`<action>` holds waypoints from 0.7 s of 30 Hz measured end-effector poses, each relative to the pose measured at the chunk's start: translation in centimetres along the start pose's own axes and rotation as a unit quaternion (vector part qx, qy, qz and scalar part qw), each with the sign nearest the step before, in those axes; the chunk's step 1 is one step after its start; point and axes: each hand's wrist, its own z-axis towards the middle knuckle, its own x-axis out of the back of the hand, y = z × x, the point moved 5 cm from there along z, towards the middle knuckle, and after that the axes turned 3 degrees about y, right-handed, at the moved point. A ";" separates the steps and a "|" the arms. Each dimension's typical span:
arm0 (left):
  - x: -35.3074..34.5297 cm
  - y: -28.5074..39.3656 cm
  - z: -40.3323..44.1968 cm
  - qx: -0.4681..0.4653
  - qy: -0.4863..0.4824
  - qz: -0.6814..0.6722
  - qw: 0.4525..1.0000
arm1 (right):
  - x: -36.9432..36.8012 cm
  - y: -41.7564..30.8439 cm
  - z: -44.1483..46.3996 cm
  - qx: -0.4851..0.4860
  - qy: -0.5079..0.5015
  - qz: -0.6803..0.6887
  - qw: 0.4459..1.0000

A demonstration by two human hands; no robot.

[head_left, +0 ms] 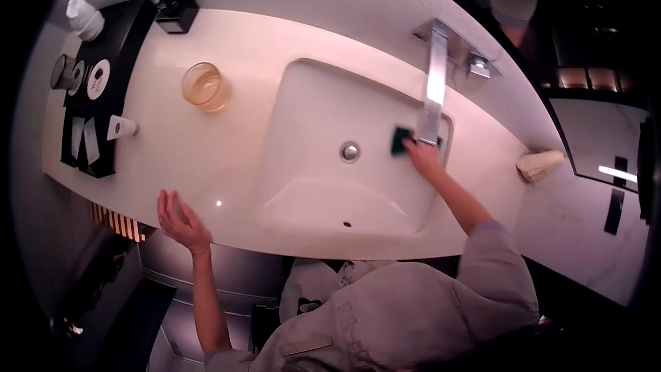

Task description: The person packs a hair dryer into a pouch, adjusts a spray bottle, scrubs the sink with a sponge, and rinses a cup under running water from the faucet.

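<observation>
My right hand (421, 153) is closed on a dark green scouring pad (399, 141) inside the white sink (310, 131). It is under the end of the chrome faucet spout (434, 76), and the spout hides part of what lies there. The round drain (350, 151) sits to the left of the pad. My left hand (182, 223) is held over the counter's front edge with fingers stretched out and nothing in it. A clear drinking glass (206, 87) with an amber tint stands on the counter left of the sink.
On the left, a black tray (124, 34) bears a rolled white towel (84, 17), a dark glass and small items. A white tube (122, 127) lies by it. A black dispenser (177, 14) stands at the wall. A beige cloth-like item (540, 165) is at the right end.
</observation>
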 end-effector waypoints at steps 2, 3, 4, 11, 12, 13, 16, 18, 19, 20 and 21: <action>-0.2 -0.4 -0.4 -0.002 0.015 -0.048 0.999 | -5.5 -3.5 -6.5 -0.018 -0.246 0.114 0.962; -0.3 -0.7 -0.4 0.006 0.007 -0.044 0.999 | -6.5 -9.2 -8.8 0.044 -0.100 0.331 0.937; 0.0 -0.2 -0.3 0.019 0.010 -0.028 0.999 | -6.9 -14.6 -7.3 0.041 -0.062 0.413 0.908; -0.6 -0.5 -0.4 0.012 0.013 -0.038 0.999 | 0.6 -29.1 -0.7 0.177 -0.128 0.619 0.754; -0.3 -0.8 -0.5 0.016 0.014 -0.037 0.999 | -1.2 -25.9 -0.8 0.131 -0.160 0.615 0.761; 0.5 -1.0 -0.8 0.012 0.008 -0.029 0.999 | -4.2 -22.4 -1.8 0.079 -0.192 0.616 0.760; -0.1 -0.2 -0.4 0.009 0.016 -0.029 0.999 | -8.4 -16.9 -2.1 0.093 -0.075 0.497 0.859; -0.1 -0.7 -0.4 0.008 0.014 -0.042 0.999 | -4.7 -24.2 1.3 0.168 0.050 0.535 0.827; -0.2 -0.7 -0.4 0.003 0.026 -0.048 0.998 | -2.8 -27.0 5.8 0.166 0.056 0.545 0.820; 0.1 -0.4 -0.2 0.005 0.027 -0.064 0.998 | -1.3 -25.8 9.7 0.140 0.127 0.556 0.810; 0.1 -0.3 -0.1 -0.001 0.027 -0.058 0.998 | -2.2 -21.8 13.0 0.124 0.175 0.441 0.871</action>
